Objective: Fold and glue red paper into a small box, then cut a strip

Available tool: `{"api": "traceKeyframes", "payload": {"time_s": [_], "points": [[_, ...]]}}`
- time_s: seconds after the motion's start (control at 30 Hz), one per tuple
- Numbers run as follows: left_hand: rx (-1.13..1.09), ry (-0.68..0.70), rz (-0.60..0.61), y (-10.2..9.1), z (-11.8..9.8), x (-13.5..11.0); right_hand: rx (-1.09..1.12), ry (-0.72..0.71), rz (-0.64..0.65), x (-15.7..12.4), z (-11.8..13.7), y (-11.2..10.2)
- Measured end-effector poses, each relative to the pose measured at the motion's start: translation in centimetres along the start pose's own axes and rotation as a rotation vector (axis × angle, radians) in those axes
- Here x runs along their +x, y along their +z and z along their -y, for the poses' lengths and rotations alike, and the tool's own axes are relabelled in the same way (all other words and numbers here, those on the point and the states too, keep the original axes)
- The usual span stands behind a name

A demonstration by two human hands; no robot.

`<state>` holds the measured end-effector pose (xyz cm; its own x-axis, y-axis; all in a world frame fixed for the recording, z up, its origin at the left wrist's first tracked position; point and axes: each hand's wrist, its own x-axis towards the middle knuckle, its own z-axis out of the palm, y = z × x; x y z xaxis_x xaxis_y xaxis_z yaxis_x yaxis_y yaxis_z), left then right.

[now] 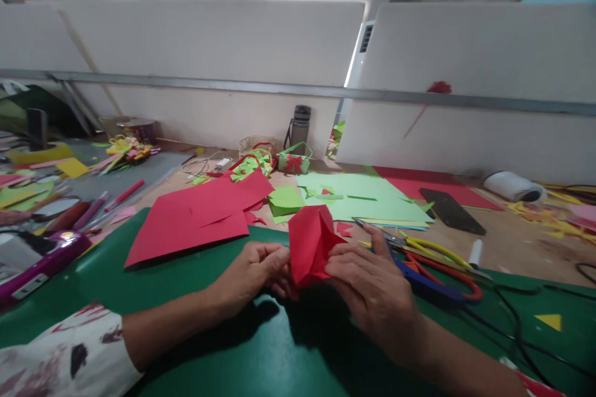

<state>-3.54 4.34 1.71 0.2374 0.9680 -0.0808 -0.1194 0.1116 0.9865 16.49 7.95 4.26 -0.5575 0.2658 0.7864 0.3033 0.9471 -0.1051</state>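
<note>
A folded red paper piece [311,242] stands up between both hands, just above a green mat [186,298]. My left hand [254,273] pinches its lower left edge with closed fingers. My right hand [372,288] grips its right side, thumb and fingers pressed on the fold. Several pairs of scissors [433,263] with yellow, red and blue handles lie just right of my right hand.
Red paper sheets [195,217] lie behind my left hand, light green sheets [367,198] behind the right. A grey bottle [300,125] and a small green paper basket [293,161] stand by the white partition. Pens, scraps and a purple tool [41,263] clutter the left; cables run right.
</note>
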Motion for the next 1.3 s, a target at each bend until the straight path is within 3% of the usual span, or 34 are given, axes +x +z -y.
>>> {"api": "traceKeyframes", "payload": {"time_s": [0.17,0.37,0.77,1.3], "points": [[0.063,-0.047,0.065,-0.2,-0.1,-0.1,0.072,0.001,0.067,-0.2,0.0,0.3],[0.096,-0.065,0.111,0.0,0.3,-0.1,0.038,0.166,0.334,-0.6,0.6,1.0],[0.356,-0.097,0.334,-1.2,-0.3,0.1,-0.003,0.14,0.331,-1.2,0.2,1.4],[0.473,-0.044,0.39,-0.8,-0.7,-0.2,0.015,0.169,0.352,-1.2,0.3,1.4]]}}
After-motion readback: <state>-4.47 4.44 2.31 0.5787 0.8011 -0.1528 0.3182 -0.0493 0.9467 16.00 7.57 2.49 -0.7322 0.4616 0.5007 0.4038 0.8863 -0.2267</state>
